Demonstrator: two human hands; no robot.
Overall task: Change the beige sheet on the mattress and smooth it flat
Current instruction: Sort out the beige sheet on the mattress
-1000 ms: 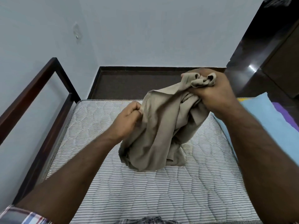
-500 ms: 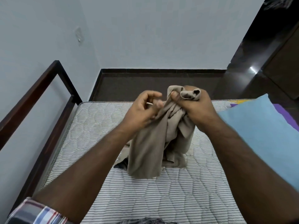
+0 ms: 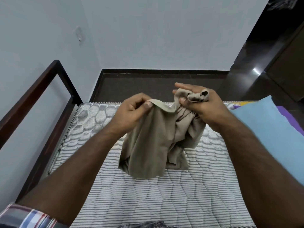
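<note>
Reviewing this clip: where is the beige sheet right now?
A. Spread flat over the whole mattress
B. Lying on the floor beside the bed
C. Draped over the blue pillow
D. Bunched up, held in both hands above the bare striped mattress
D: the left hand pinches a hem and the right hand grips a wad of the bunched beige sheet, its lower folds hanging down to the uncovered striped mattress.
</note>
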